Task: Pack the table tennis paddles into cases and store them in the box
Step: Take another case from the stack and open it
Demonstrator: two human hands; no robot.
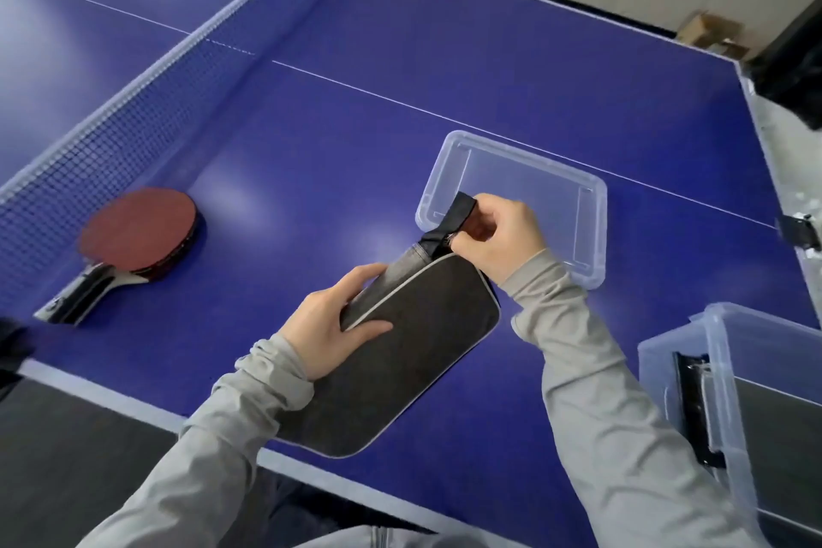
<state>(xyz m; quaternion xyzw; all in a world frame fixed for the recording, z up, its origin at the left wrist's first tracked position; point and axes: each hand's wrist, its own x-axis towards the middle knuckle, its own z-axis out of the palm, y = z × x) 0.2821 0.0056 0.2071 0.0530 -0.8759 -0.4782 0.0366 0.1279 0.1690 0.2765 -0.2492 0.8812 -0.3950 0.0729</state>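
Left hand (331,327) grips the case (400,347); right hand (498,238) pinches its zipper end; box (729,374) waits lower right, nearer the right hand.

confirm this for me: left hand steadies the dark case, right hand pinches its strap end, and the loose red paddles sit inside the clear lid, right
Not quite. The head view shows the red paddles lying on the blue table beside the net, far from the clear lid. The rest holds: the left hand steadies the dark case and the right hand pinches its strap end.
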